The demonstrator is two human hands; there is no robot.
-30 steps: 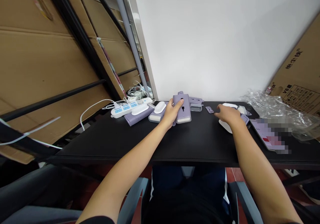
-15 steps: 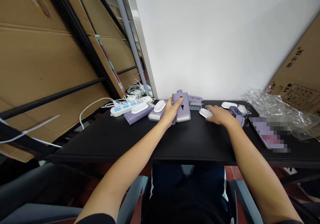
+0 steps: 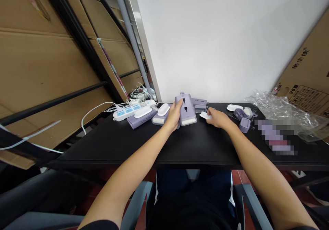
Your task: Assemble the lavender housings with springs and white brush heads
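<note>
My left hand (image 3: 175, 114) is closed around the left side of a flat purple case (image 3: 189, 111) with dark cutouts and a whitish lower end. To the right, my right hand (image 3: 217, 117) pinches a small white rounded piece (image 3: 204, 115) just above the black table. Behind the case lie another purple piece (image 3: 199, 102) with slots and a small clear box (image 3: 200, 109). Left of my left hand, a white oval piece (image 3: 163, 110) rests on a purple case, and a second white oval piece (image 3: 143, 112) sits on a perforated purple case (image 3: 141, 121).
A white power strip (image 3: 125, 113) with cables stands at the left of the black table (image 3: 144, 148). On the right are another white oval piece (image 3: 234, 107), small purple boxes (image 3: 244, 124), a blurred-out flat object (image 3: 276, 137), crumpled clear plastic (image 3: 285, 112) and a cardboard box (image 3: 305, 76).
My right hand has moved left with the white piece, which has turned and come nearer the purple case. The case in my left hand has tilted slightly.
</note>
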